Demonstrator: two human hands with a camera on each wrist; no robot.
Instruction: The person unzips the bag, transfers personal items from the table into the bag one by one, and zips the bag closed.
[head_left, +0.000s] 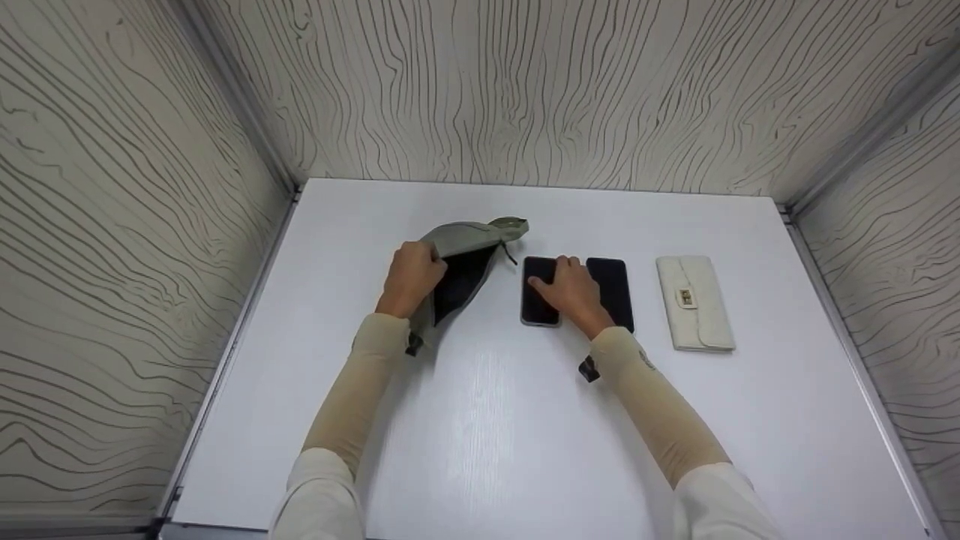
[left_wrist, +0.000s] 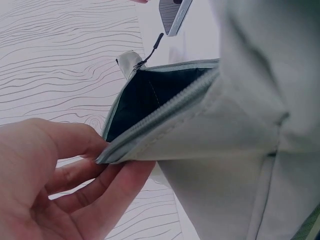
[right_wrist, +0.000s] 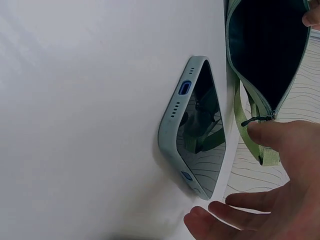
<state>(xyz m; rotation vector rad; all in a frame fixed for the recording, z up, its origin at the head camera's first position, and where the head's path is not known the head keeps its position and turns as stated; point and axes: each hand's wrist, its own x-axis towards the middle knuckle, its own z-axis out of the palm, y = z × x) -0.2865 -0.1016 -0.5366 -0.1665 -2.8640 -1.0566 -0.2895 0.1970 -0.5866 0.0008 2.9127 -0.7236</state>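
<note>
A grey-green zip bag (head_left: 469,238) lies left of centre on the table, its zip undone and dark lining showing. My left hand (head_left: 411,277) pinches the zipped edge of its mouth between thumb and fingers, holding the opening apart. Over a phone (head_left: 534,307) in a pale case hovers my right hand (head_left: 576,294), thumb and fingers spread around it; the right wrist view shows a gap between fingertips and phone. Just right of that hand lies a second dark phone (head_left: 613,281), partly covered by the hand and wrist.
A cream wallet (head_left: 697,304) with a metal clasp lies farther right on the white table (head_left: 480,450). A zip pull (right_wrist: 255,120) and a green strap (right_wrist: 245,132) hang from the bag's end. Wood-patterned panels (head_left: 480,90) stand behind and on both sides.
</note>
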